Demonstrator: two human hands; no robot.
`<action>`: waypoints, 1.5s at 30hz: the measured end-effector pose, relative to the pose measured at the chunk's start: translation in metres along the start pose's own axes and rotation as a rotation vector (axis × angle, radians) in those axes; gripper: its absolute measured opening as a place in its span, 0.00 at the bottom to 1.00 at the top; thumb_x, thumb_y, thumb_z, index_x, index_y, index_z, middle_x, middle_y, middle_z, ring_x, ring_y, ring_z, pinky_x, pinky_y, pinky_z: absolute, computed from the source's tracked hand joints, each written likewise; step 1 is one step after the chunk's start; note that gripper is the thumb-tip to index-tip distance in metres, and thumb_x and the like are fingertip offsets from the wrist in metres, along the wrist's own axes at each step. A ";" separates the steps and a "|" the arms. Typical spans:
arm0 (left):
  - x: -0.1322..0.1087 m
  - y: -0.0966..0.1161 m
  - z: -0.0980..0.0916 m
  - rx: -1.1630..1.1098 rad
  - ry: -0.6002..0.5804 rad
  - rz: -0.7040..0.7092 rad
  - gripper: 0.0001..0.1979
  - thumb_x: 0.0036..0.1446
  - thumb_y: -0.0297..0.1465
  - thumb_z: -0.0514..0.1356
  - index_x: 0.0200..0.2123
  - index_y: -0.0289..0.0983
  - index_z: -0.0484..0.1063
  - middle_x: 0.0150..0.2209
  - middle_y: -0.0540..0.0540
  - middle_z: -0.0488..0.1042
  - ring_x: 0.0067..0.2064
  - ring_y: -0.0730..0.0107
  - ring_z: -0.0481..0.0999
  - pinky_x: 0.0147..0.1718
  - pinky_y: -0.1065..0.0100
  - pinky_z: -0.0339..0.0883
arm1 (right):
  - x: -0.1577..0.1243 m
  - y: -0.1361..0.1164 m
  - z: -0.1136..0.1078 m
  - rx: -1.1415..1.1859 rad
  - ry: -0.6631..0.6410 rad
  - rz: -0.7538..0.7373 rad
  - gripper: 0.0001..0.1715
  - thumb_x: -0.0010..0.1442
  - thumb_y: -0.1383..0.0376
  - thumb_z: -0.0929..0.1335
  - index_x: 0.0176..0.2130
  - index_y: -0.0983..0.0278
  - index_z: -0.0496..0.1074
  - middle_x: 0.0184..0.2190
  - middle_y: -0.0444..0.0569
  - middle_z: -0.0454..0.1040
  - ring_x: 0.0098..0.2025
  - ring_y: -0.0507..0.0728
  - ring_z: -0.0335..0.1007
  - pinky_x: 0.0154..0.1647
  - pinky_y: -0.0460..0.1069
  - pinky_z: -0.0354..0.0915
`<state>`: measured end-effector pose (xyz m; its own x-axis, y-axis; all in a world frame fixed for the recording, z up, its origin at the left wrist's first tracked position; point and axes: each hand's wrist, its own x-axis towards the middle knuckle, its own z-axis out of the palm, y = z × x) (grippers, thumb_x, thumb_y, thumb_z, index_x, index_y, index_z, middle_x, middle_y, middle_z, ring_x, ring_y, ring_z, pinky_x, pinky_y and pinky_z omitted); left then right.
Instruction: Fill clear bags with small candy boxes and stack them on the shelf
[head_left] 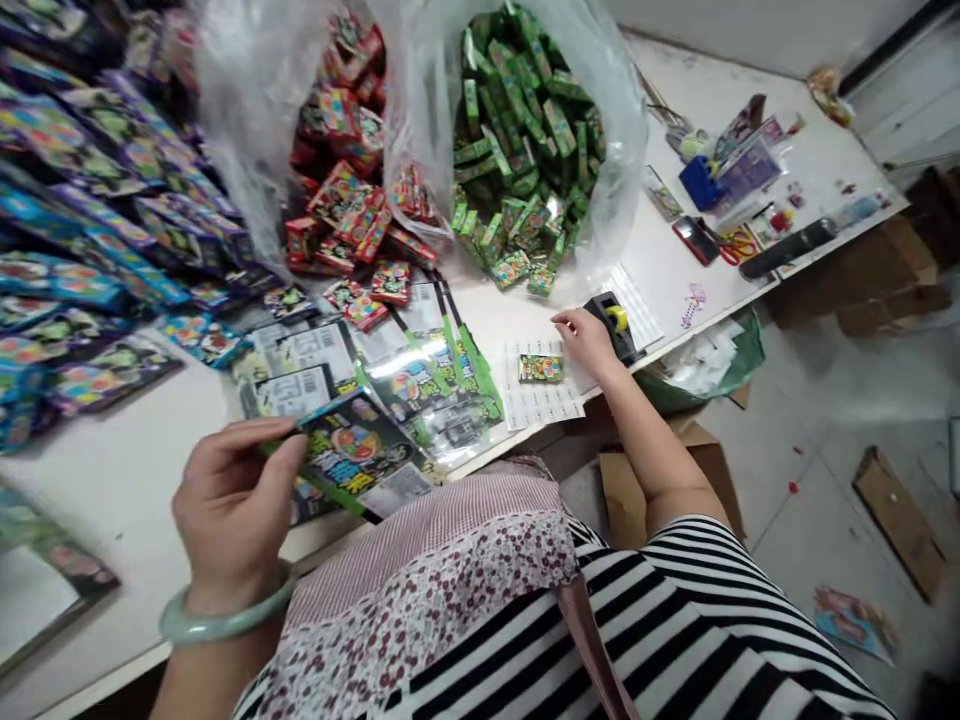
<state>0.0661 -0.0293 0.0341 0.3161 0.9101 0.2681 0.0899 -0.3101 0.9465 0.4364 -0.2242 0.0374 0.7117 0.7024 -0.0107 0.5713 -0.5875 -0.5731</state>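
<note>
My left hand (pixel 238 495) pinches the edge of a flat, dark printed package (pixel 352 445) with green trim and bright lettering, tilted above the table's front edge. Similar flat packages (pixel 420 385) lie overlapped just beyond it. My right hand (pixel 589 345) is beside a black tape dispenser (pixel 630 345) with a yellow core. Its thumb and forefinger are drawn together; whatever is between them is too small to make out. Left of that hand, a small green box (pixel 541 368) rests on a white sheet of labels (pixel 525 405).
Clear plastic bags of red boxes (pixel 345 215) and green boxes (pixel 525 130) stand at the back. Many purple and blue boxes (pixel 112 230) are piled at left. A phone (pixel 696 240), scissors (pixel 739 246) and a blue object (pixel 699 182) lie at right. Cardboard (pixel 896 520) is on the floor.
</note>
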 end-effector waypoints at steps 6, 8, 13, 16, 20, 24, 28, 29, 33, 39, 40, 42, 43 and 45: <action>-0.005 0.023 0.004 0.039 0.020 -0.085 0.15 0.37 0.28 0.70 0.31 0.51 0.79 0.35 0.53 0.80 0.40 0.56 0.79 0.44 0.50 0.74 | 0.000 0.039 0.003 -0.156 -0.088 0.084 0.10 0.59 0.69 0.68 0.41 0.67 0.78 0.42 0.54 0.75 0.41 0.57 0.71 0.50 0.52 0.65; -0.005 0.026 0.005 0.050 0.012 -0.093 0.16 0.37 0.27 0.70 0.32 0.51 0.79 0.35 0.53 0.80 0.40 0.56 0.79 0.46 0.48 0.73 | -0.002 0.040 0.008 -0.160 -0.100 0.083 0.09 0.58 0.69 0.69 0.40 0.67 0.78 0.42 0.53 0.74 0.40 0.56 0.71 0.48 0.51 0.65; -0.003 0.024 0.006 0.056 -0.004 -0.101 0.16 0.37 0.27 0.70 0.32 0.53 0.79 0.36 0.54 0.80 0.41 0.55 0.79 0.49 0.46 0.72 | -0.009 0.040 0.016 -0.170 -0.082 0.064 0.07 0.59 0.70 0.67 0.36 0.66 0.76 0.43 0.55 0.72 0.44 0.59 0.69 0.49 0.52 0.62; -0.004 0.024 0.007 0.050 -0.002 -0.100 0.17 0.37 0.27 0.69 0.32 0.53 0.79 0.37 0.54 0.80 0.42 0.55 0.79 0.51 0.46 0.71 | -0.016 0.038 0.014 -0.156 -0.092 0.054 0.06 0.60 0.70 0.66 0.34 0.64 0.74 0.42 0.55 0.73 0.45 0.60 0.68 0.50 0.52 0.61; -0.003 0.019 0.005 0.040 0.006 -0.078 0.15 0.37 0.28 0.70 0.31 0.49 0.78 0.35 0.53 0.79 0.40 0.57 0.79 0.47 0.49 0.73 | -0.024 0.041 -0.002 -0.091 -0.126 0.074 0.03 0.60 0.67 0.66 0.35 0.62 0.71 0.35 0.49 0.75 0.39 0.57 0.70 0.43 0.50 0.63; -0.001 0.007 0.007 -0.014 -0.027 0.003 0.13 0.39 0.28 0.71 0.31 0.44 0.75 0.34 0.51 0.79 0.39 0.63 0.78 0.43 0.57 0.73 | -0.025 0.025 -0.027 0.035 -0.093 0.038 0.02 0.58 0.65 0.67 0.33 0.63 0.68 0.34 0.47 0.73 0.38 0.55 0.69 0.41 0.49 0.63; -0.003 0.010 0.014 -0.040 -0.125 0.104 0.08 0.50 0.33 0.69 0.34 0.41 0.74 0.35 0.50 0.77 0.39 0.66 0.76 0.42 0.61 0.71 | -0.026 -0.056 -0.032 0.430 -0.273 -0.258 0.08 0.59 0.59 0.68 0.34 0.62 0.68 0.31 0.43 0.71 0.33 0.51 0.65 0.38 0.49 0.62; -0.004 0.013 0.016 -0.029 -0.156 0.122 0.08 0.53 0.33 0.67 0.35 0.41 0.73 0.35 0.49 0.76 0.41 0.67 0.76 0.43 0.61 0.71 | -0.027 -0.084 -0.030 0.492 -0.380 -0.361 0.08 0.60 0.59 0.68 0.34 0.62 0.68 0.32 0.44 0.71 0.34 0.51 0.65 0.39 0.49 0.63; -0.005 0.026 0.021 -0.010 -0.220 0.181 0.05 0.60 0.34 0.63 0.37 0.40 0.71 0.36 0.49 0.74 0.41 0.68 0.75 0.43 0.64 0.70 | -0.028 -0.182 -0.009 0.526 -0.734 -0.688 0.05 0.62 0.64 0.67 0.34 0.63 0.68 0.31 0.44 0.72 0.35 0.51 0.66 0.40 0.49 0.63; -0.008 0.029 0.020 -0.038 -0.235 0.192 0.04 0.64 0.34 0.59 0.37 0.41 0.70 0.36 0.49 0.73 0.40 0.69 0.74 0.43 0.64 0.69 | -0.010 -0.229 0.036 0.354 -0.905 -0.714 0.04 0.59 0.70 0.67 0.32 0.64 0.66 0.29 0.42 0.69 0.32 0.50 0.64 0.37 0.48 0.61; -0.008 0.028 0.020 -0.043 -0.235 0.193 0.05 0.65 0.35 0.58 0.37 0.41 0.70 0.36 0.49 0.73 0.40 0.69 0.74 0.44 0.63 0.69 | -0.007 -0.229 0.040 0.334 -0.913 -0.703 0.04 0.59 0.71 0.67 0.32 0.64 0.66 0.28 0.42 0.69 0.32 0.50 0.63 0.37 0.48 0.60; -0.007 0.026 0.020 -0.053 -0.231 0.191 0.06 0.66 0.36 0.57 0.38 0.41 0.70 0.36 0.49 0.73 0.40 0.69 0.73 0.44 0.63 0.68 | -0.004 -0.229 0.045 0.311 -0.921 -0.675 0.05 0.59 0.71 0.67 0.32 0.64 0.65 0.27 0.41 0.68 0.30 0.50 0.62 0.36 0.47 0.60; -0.006 0.026 0.021 -0.059 -0.230 0.188 0.07 0.66 0.37 0.57 0.38 0.41 0.70 0.36 0.49 0.72 0.40 0.69 0.73 0.43 0.63 0.68 | -0.003 -0.228 0.046 0.306 -0.922 -0.660 0.05 0.59 0.71 0.67 0.32 0.64 0.65 0.26 0.41 0.67 0.30 0.50 0.61 0.35 0.47 0.59; -0.006 0.024 0.023 -0.064 -0.229 0.184 0.09 0.65 0.39 0.59 0.38 0.40 0.70 0.36 0.49 0.72 0.39 0.69 0.73 0.42 0.64 0.68 | -0.003 -0.228 0.046 0.302 -0.923 -0.639 0.05 0.59 0.71 0.67 0.32 0.64 0.65 0.25 0.40 0.66 0.28 0.49 0.60 0.33 0.47 0.58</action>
<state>0.0886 -0.0483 0.0511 0.5267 0.7524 0.3955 -0.0458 -0.4395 0.8971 0.2852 -0.0737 0.1302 -0.3102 0.9352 -0.1707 0.5099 0.0121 -0.8602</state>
